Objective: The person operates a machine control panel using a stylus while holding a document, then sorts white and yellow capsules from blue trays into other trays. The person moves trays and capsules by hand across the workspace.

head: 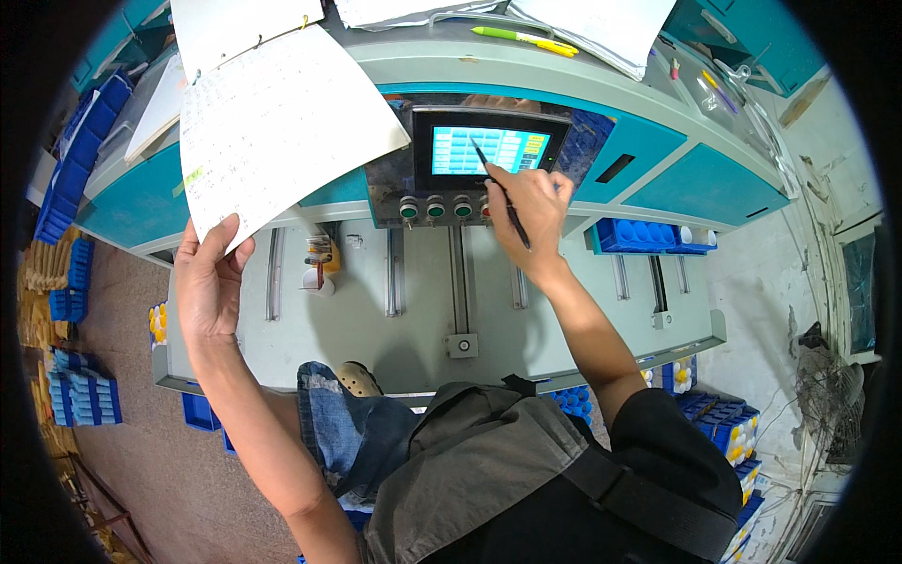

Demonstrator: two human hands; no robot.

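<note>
My left hand [215, 282] grips the lower corner of a ring-bound notebook [282, 127], thumb on the page. The open pages bear handwriting and a small green-yellow mark. My right hand [532, 211] holds a slim black pen or stylus [518, 225], its tip at the lit touchscreen [486, 151] of a control panel; whether it touches cannot be told. The screen shows rows of blue fields and yellow buttons at its right. Below the screen sits a row of push buttons [435, 208], green ones at the left and a red one partly behind my right hand.
Papers [599, 28], a green highlighter [500, 33] and a yellow pen [557, 48] lie on the machine's top. Rails [459, 282] and a white cup [318, 283] are on the lower bed. Blue bins [638, 236] stand at right, more at both sides.
</note>
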